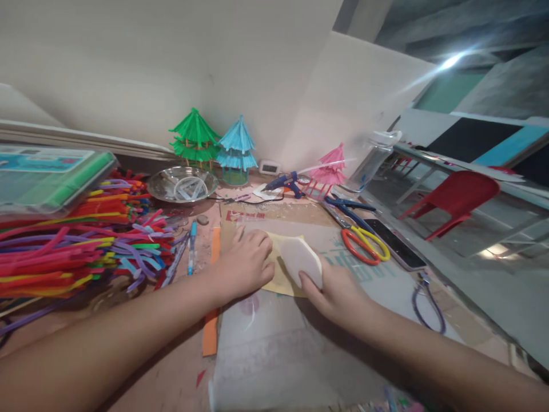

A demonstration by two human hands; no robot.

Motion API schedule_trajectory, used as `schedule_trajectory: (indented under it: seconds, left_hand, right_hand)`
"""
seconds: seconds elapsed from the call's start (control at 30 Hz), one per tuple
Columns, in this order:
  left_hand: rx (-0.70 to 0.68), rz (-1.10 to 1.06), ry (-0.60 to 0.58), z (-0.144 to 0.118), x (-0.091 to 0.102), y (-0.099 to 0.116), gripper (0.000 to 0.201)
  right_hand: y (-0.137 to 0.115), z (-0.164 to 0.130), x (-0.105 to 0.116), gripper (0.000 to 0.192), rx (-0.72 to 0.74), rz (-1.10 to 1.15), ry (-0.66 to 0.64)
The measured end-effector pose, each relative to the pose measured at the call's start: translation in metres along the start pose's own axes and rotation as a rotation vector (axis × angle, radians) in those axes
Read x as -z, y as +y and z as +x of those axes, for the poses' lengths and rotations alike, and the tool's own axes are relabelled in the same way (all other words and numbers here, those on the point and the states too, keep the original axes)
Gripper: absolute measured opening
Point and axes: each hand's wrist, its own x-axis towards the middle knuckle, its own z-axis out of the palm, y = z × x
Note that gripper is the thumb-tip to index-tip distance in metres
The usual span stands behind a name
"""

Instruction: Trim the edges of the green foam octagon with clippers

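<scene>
In my right hand [338, 289] is a pale, many-sided flat piece [295, 257], pinched at its lower right edge with the thumb on its near face and tilted up. Beneath it lies a yellow sheet [281, 280], which could be paper or sandpaper. My left hand [249, 260] rests on the left part of that sheet, palm down, fingers bent and a little apart, holding nothing lifted. Part of the sheet is covered by both hands and the piece. A printed plastic-covered board [278, 355] is under everything.
Left are bundled pipe cleaners [86, 246], a plastic case [47, 177], a pen [193, 246] and an orange strip [211, 326]. Behind stand a metal bowl [156, 186], green [195, 134], blue [237, 140] and pink [330, 166] pagoda models, and a glue gun [283, 182]. Right are scissors [360, 246] and a phone [397, 246].
</scene>
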Motion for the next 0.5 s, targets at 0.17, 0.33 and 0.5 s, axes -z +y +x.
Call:
schedule_trajectory:
  seconds: [0.17, 0.33, 0.5]
  left_hand:
    - [0.027, -0.028, 0.001, 0.001, 0.002, -0.001, 0.016]
    - [0.062, -0.068, -0.014, 0.000, 0.005, 0.001, 0.017]
    - [0.068, -0.071, -0.003, 0.000, 0.004, -0.001, 0.018]
  right_hand:
    - [0.008, 0.046, -0.015, 0.039, -0.142, 0.081, 0.046]
    - [0.016, 0.055, -0.008, 0.031, -0.227, 0.584, 0.247]
    - [0.022, 0.038, -0.006, 0.038, -0.297, 0.728, 0.277]
